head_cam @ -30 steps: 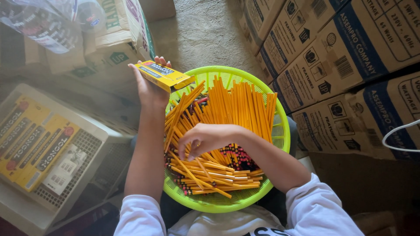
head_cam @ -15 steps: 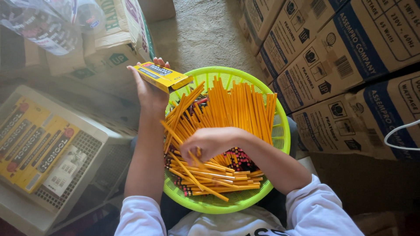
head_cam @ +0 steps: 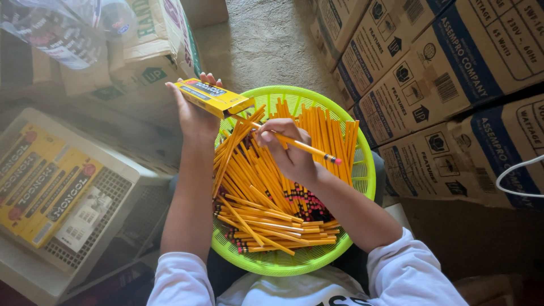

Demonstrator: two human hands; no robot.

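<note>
A lime-green basket (head_cam: 362, 170) rests on the lap heaped with yellow pencils (head_cam: 258, 190), handy for the right hand (head_cam: 289, 150), fingers clamped on one pencil (head_cam: 300, 146) aimed toward the open yellow box (head_cam: 212, 97) gripped slantwise by the left hand (head_cam: 195, 116).

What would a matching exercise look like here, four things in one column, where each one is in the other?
1. small yellow cardboard pencil box
2. single yellow pencil with pink eraser
3. round lime-green plastic basket
4. stacked brown cardboard cartons

A. lap
B. left hand
C. floor, right side
D. right hand

Pairs: 1-B, 2-D, 3-A, 4-C
</note>
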